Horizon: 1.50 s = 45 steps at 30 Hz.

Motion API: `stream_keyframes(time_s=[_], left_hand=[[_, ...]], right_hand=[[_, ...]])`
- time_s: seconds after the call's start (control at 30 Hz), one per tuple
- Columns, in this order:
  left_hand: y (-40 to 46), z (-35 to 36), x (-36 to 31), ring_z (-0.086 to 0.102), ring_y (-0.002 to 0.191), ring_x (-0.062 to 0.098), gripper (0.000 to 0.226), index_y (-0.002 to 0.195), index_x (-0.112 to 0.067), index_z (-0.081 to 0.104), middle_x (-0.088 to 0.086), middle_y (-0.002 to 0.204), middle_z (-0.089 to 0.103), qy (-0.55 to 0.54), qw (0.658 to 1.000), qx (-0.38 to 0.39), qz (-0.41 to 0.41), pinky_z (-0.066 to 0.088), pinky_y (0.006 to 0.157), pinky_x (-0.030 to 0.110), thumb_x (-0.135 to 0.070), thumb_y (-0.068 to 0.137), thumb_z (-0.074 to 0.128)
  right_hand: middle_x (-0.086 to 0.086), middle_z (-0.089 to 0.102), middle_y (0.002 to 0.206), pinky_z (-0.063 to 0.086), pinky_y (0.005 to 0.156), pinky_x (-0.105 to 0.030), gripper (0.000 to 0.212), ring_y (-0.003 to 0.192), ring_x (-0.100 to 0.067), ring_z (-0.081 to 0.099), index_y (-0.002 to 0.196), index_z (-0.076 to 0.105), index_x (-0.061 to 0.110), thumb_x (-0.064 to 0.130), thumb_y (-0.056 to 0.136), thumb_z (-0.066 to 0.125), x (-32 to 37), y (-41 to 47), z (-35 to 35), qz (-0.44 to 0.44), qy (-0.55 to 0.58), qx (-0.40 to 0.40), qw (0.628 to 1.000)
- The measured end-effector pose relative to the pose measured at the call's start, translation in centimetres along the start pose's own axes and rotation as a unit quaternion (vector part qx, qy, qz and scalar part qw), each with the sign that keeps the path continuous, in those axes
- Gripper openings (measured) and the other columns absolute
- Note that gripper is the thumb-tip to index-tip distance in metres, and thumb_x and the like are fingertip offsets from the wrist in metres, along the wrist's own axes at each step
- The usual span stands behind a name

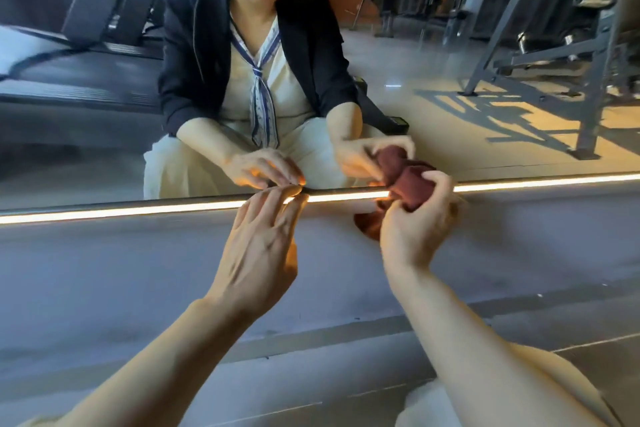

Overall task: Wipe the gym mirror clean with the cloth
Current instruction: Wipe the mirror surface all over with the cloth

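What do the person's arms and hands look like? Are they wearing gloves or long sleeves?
No gloves and no long sleeves down here. The left hand and the right hand are both bare, and so are the forearms right down to the bottom of the picture. No rings, watch or bracelets show. In the mirror, the dark jacket's sleeves end near the elbows.

Your large wall-mounted glass gym mirror [433, 55] stands upright, its bottom edge running along a lit strip. Your bunched dark-red fabric cloth [412, 185] sits crumpled against that bottom edge at right, touching the glass.
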<state>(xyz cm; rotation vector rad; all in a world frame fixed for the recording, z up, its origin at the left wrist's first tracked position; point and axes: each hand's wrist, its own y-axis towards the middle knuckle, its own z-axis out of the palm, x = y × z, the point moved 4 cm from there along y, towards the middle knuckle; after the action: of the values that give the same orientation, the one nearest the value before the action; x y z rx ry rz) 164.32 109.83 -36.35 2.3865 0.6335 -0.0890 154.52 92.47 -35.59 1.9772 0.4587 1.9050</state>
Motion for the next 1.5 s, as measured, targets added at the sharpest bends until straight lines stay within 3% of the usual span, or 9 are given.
stream_keyframes(time_s=[0.1, 0.27, 0.47, 0.73, 0.9, 1.03, 1.17, 1.27, 1.5], left_hand=[[0.1, 0.4, -0.1, 0.052, 0.115, 0.036, 0.065, 0.131, -0.001, 0.059, 0.016, 0.132, 0.056, 0.002, 1.0, 0.005, 0.024, 0.04, 0.101, 0.042, 0.011, 0.067, 0.057], [0.1, 0.3, 0.7, 0.052, 0.111, 0.033, 0.056, 0.124, -0.001, 0.063, 0.016, 0.125, 0.06, 0.018, 0.998, 0.001, 0.056, 0.035, 0.101, 0.037, 0.006, 0.068, 0.059], [0.2, 0.2, 1.3, 0.053, 0.108, 0.035, 0.054, 0.125, -0.002, 0.064, 0.015, 0.124, 0.061, 0.01, 0.997, 0.01, 0.072, 0.037, 0.101, 0.04, 0.003, 0.072, 0.054], [-0.2, -0.4, 2.0, 0.053, 0.117, 0.037, 0.054, 0.124, -0.002, 0.064, 0.018, 0.131, 0.057, -0.056, 0.992, 0.051, 0.101, 0.046, 0.101, 0.048, -0.014, 0.08, 0.035], [-0.8, -1.3, 2.5, 0.049, 0.125, 0.039, 0.058, 0.129, -0.001, 0.06, 0.019, 0.139, 0.052, -0.066, 0.993, 0.039, 0.087, 0.042, 0.106, 0.049, 0.012, 0.072, 0.056], [-1.4, -2.1, 3.7, 0.049, 0.121, 0.04, 0.058, 0.125, 0.0, 0.062, 0.02, 0.137, 0.052, -0.056, 0.995, 0.037, 0.073, 0.042, 0.102, 0.048, 0.014, 0.069, 0.059], [-1.6, -3.6, 5.2, 0.05, 0.114, 0.035, 0.047, 0.118, -0.006, 0.066, 0.015, 0.129, 0.057, -0.065, 0.995, 0.038, 0.07, 0.041, 0.098, 0.042, -0.016, 0.077, 0.045], [-1.5, -4.6, 6.3, 0.054, 0.106, 0.036, 0.049, 0.117, -0.003, 0.066, 0.015, 0.121, 0.06, -0.084, 0.994, 0.025, 0.063, 0.039, 0.093, 0.035, -0.001, 0.071, 0.048], [-1.7, -5.0, 7.2, 0.058, 0.096, 0.034, 0.059, 0.111, 0.0, 0.068, 0.014, 0.111, 0.066, -0.074, 0.995, 0.005, 0.068, 0.051, 0.083, 0.042, -0.01, 0.073, 0.024]], right_hand=[[-0.021, 0.046, 0.126, 0.032, 0.076, 0.003, 0.054, 0.107, -0.024, 0.049, 0.119, 0.056, 0.001, -0.026, 0.073, 0.052, -0.1, -0.2, 0.2, 0.027, -0.016, -0.011, 0.999], [-0.006, 0.047, 0.112, 0.032, 0.074, 0.006, 0.05, 0.088, -0.009, 0.051, 0.104, 0.064, 0.007, -0.028, 0.069, 0.059, 1.4, -5.9, 2.2, -0.064, -0.02, 0.174, 0.982], [-0.02, 0.05, 0.126, 0.035, 0.067, 0.005, 0.053, 0.101, -0.02, 0.054, 0.122, 0.059, 0.005, -0.023, 0.079, 0.052, 0.4, -1.4, 0.4, 0.103, 0.007, -0.046, 0.994], [0.002, 0.046, 0.106, 0.034, 0.067, 0.004, 0.038, 0.092, -0.001, 0.058, 0.108, 0.058, 0.014, -0.016, 0.083, 0.056, 2.2, -9.4, 3.2, 0.061, -0.054, 0.133, 0.988], [-0.012, 0.05, 0.127, 0.039, 0.089, -0.018, 0.047, 0.118, -0.028, 0.053, 0.127, 0.056, 0.011, -0.011, 0.085, 0.06, 2.0, -5.8, 1.8, 0.147, -0.024, -0.053, 0.987], [-0.01, 0.045, 0.136, 0.045, 0.097, -0.031, 0.041, 0.124, -0.026, 0.048, 0.135, 0.052, 0.015, 0.007, 0.096, 0.058, 2.7, -8.4, 3.9, 0.122, -0.012, 0.027, 0.992], [-0.003, 0.051, 0.124, 0.038, 0.089, -0.001, 0.039, 0.11, -0.01, 0.051, 0.121, 0.065, 0.011, -0.009, 0.088, 0.061, 5.4, -14.2, 5.6, -0.013, 0.03, 0.115, 0.993], [-0.012, 0.055, 0.124, 0.032, 0.089, 0.003, 0.045, 0.109, -0.014, 0.053, 0.12, 0.065, 0.006, -0.015, 0.08, 0.062, 6.4, -12.8, 4.7, -0.042, 0.006, 0.038, 0.998], [0.002, 0.049, 0.123, 0.049, 0.098, -0.049, 0.033, 0.116, -0.032, 0.052, 0.114, 0.067, 0.014, 0.026, 0.085, 0.058, 4.9, -10.2, 6.0, -0.045, -0.007, 0.011, 0.999]])
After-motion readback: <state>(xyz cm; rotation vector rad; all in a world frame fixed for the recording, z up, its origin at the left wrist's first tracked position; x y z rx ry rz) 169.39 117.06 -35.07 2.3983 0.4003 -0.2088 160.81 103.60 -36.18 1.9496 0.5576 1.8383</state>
